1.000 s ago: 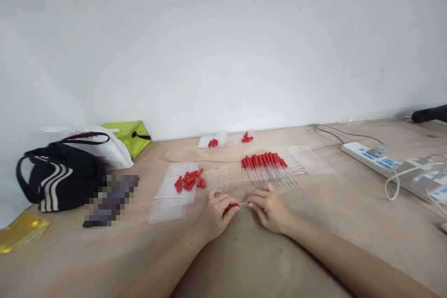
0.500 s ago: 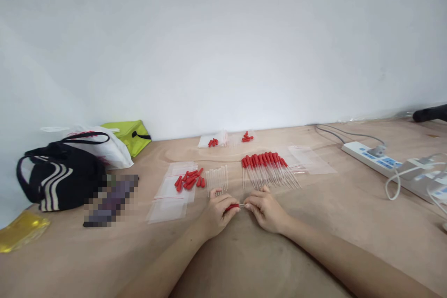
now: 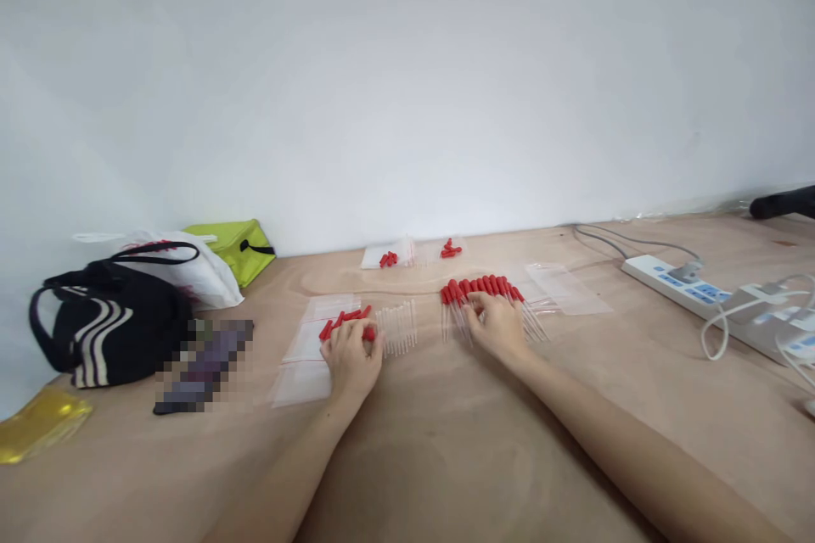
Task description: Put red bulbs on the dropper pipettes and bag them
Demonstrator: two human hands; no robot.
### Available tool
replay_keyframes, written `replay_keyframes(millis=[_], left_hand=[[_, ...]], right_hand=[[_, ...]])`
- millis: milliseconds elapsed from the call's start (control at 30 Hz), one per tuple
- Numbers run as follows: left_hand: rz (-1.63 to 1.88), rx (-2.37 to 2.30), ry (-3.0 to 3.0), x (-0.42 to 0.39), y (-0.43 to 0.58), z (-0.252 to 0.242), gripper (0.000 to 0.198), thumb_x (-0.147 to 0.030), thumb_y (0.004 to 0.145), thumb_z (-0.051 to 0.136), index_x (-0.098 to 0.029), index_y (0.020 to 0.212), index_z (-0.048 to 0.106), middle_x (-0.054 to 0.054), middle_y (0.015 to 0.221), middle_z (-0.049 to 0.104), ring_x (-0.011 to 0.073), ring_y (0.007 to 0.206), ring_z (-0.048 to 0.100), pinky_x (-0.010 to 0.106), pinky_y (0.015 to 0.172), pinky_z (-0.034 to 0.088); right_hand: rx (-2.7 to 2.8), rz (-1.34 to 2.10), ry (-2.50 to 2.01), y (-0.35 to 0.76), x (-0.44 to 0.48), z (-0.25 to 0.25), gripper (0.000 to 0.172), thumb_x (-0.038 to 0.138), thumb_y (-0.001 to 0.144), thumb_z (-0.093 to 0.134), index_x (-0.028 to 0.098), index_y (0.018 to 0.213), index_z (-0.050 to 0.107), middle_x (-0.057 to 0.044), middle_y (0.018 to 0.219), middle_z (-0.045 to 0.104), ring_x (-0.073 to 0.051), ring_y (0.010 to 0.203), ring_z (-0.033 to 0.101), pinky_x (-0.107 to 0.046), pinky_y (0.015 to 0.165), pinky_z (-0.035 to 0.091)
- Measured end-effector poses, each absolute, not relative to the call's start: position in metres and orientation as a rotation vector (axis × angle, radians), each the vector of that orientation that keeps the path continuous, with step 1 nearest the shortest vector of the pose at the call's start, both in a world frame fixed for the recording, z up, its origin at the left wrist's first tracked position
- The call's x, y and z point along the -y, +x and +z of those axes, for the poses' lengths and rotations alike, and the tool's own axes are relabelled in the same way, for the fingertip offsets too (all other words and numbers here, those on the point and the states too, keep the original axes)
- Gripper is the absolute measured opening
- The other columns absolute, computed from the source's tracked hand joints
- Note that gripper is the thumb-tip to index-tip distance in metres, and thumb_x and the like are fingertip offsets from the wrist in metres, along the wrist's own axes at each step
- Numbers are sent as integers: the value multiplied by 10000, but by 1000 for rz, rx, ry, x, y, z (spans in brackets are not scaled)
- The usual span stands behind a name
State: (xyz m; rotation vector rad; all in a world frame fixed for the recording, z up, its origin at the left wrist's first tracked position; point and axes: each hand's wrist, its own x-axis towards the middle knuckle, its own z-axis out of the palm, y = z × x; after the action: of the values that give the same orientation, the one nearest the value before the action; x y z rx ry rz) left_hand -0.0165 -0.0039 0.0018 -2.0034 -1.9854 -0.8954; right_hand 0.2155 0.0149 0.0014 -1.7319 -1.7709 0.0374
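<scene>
My left hand [image 3: 353,355] is over a small pile of red rubber bulbs [image 3: 344,318] on a clear plastic bag [image 3: 302,382]. Its fingers are bent, and a bulb shows red between finger and thumb. At the row of droppers [image 3: 490,284], thin clear tubes with red bulbs on top, is my right hand [image 3: 500,327]. Its thumb and forefinger are closed round a dropper at the row's left part, and the hand hides several tubes behind it. Between the hands lies a row of bare clear tubes [image 3: 398,328].
Farther back, more red bulbs [image 3: 451,250] lie on small clear bags. Flat clear bags [image 3: 570,293] are right of the droppers. A white power strip [image 3: 675,288] with cables is at the right. A black bag [image 3: 120,331], a green bag [image 3: 245,250] and a yellow packet [image 3: 44,424] stand left.
My hands have parted from the middle, where they held a red bulb and tube together. The left went left to the loose bulbs, the right forward to the dropper row.
</scene>
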Motion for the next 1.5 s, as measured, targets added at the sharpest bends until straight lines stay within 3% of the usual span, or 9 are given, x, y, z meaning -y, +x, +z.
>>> replay_keyframes(millis=[400,533,733,933,1133,1267,1367,1500], left_hand=[[-657,2045,-1958,-2,-29,4,169,-366,762,539,-227,802,627,54,902,596,254,903,494,379,726,293],[-654,2025,-1963,-2,-28,3,143,-330,769,536,-217,774,622,53,894,603,253,902,497,379,729,297],[-804,2002,-1928,-2,-29,1,125,-246,797,482,-192,786,595,71,872,610,270,886,509,386,718,335],[-1128,1517,-2361,4,-26,1,127,-215,819,425,-176,837,545,58,826,609,205,818,534,343,760,401],[-833,1255,-2812,25,-11,5,131,-161,785,447,-192,849,558,37,798,616,182,775,546,318,720,419],[-751,1281,-2899,30,-6,3,209,-185,774,473,-191,952,584,52,869,601,182,801,547,319,735,443],[-775,1352,-2882,27,-4,0,280,-303,778,524,-174,1018,589,66,875,583,189,802,550,326,727,462],[-853,1389,-2821,22,1,-7,216,-285,824,478,-173,918,637,63,831,573,182,783,546,321,715,462]], right_hand=[[1745,-50,-1937,201,-41,1,179,282,783,442,168,791,580,-76,797,653,-214,788,554,-343,710,211],[1842,-121,-1826,188,-33,4,222,288,804,411,173,777,599,-79,825,652,-209,813,543,-346,712,211],[2002,53,-1839,149,-27,10,276,302,794,416,167,743,651,-107,781,660,-215,797,549,-353,722,234],[1999,126,-2005,132,-39,10,278,292,774,437,134,746,663,-141,777,663,-236,751,575,-380,731,246],[2048,94,-1975,129,-40,11,262,210,788,417,103,748,652,-169,794,655,-263,790,567,-387,733,238],[2051,-56,-1809,144,-25,7,262,233,817,390,79,847,600,-173,861,630,-262,832,533,-386,739,237],[2020,-149,-1548,170,-11,-5,231,217,845,356,117,792,558,-107,790,619,-215,769,527,-372,754,242],[2080,-41,-1211,210,9,-25,207,206,864,348,153,781,530,-45,736,599,-154,686,517,-322,741,274]])
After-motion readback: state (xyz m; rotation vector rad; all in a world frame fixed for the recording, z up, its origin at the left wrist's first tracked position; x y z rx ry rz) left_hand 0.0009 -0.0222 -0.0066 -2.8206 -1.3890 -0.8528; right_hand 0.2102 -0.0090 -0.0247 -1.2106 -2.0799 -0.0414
